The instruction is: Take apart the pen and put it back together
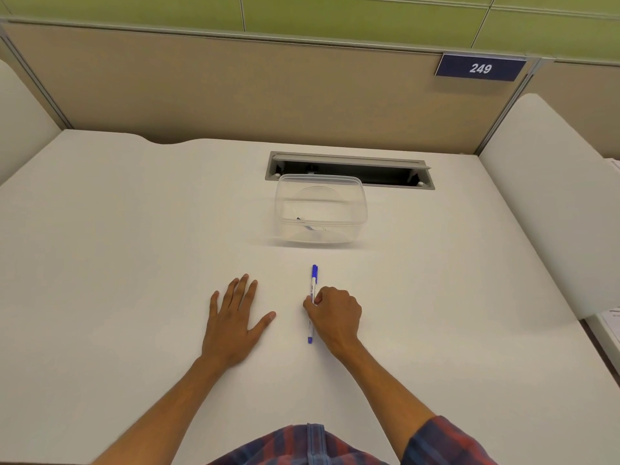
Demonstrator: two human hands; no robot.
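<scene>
A white pen [313,284] with a blue cap at its far end and a blue tip at its near end lies on the white desk [134,229], pointing away from me. My right hand [335,313] is curled around the pen's middle, fingers closed on the barrel, and hides that part. My left hand [235,320] rests flat on the desk to the left of the pen, fingers spread, holding nothing.
A clear plastic container [320,209] stands on the desk just beyond the pen, with a small dark item inside. Behind it is a grey cable slot [349,169]. Beige partition walls enclose the desk; papers lie at the far right edge [612,327].
</scene>
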